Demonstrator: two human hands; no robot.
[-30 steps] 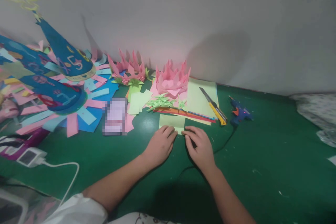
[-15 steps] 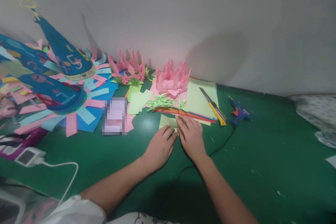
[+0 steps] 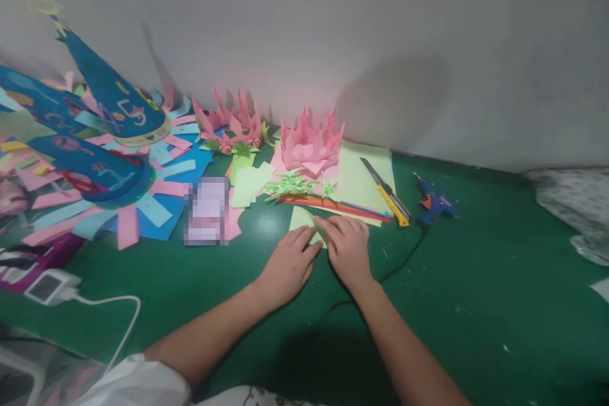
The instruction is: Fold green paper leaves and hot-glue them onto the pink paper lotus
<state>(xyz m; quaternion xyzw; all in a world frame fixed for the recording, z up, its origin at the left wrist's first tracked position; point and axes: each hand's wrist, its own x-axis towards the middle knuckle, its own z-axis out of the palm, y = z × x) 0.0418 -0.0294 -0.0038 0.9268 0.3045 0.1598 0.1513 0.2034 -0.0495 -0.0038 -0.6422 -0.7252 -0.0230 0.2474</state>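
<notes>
A small piece of light green paper point(image 3: 301, 218) lies between my hands on the green table, with its right side curled up. My left hand point(image 3: 291, 261) presses its lower left part, fingers bent and close together over it. My right hand point(image 3: 346, 246) pinches the raised right edge between thumb and fingertips. The fingers hide part of the paper. Just beyond it sit a stack of coloured sheets point(image 3: 366, 171), several green folded paper leaves point(image 3: 292, 184) and a pink paper lotus point(image 3: 311, 147).
A yellow utility knife point(image 3: 392, 203) rests on the stack's right side. Farther right lies a blue glue gun point(image 3: 432, 202), its cord running toward me. To the left are a pixelated phone point(image 3: 207, 210), a pink paper crown point(image 3: 233, 124), blue cone hats point(image 3: 114, 89) and a white charger point(image 3: 52, 285).
The paper's fold has shifted; its right part now curls upward under my right fingers. My right hand has moved slightly down, while the left hand stays nearly in place.
</notes>
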